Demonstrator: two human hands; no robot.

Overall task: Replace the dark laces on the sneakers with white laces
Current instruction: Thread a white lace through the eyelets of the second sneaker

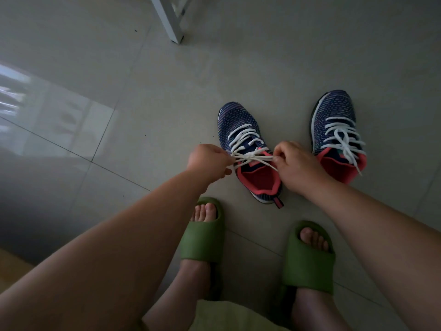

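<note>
Spreading under everything, the tiled floor carries both sneakers side by side, toes pointing away, so their tongues face the person. The far sneaker already wears a tied white lace, probably set aside as finished. The near sneaker sits just ahead of the green slippers, within easy reach. Over its collar, the left hand and right hand each pinch the white lace, pulling outward, seemingly to cinch the knot.

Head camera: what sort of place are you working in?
Probably a room at home: glossy tiled floor, a white furniture leg, and green slippers on the person's feet beside the sneakers.
</note>
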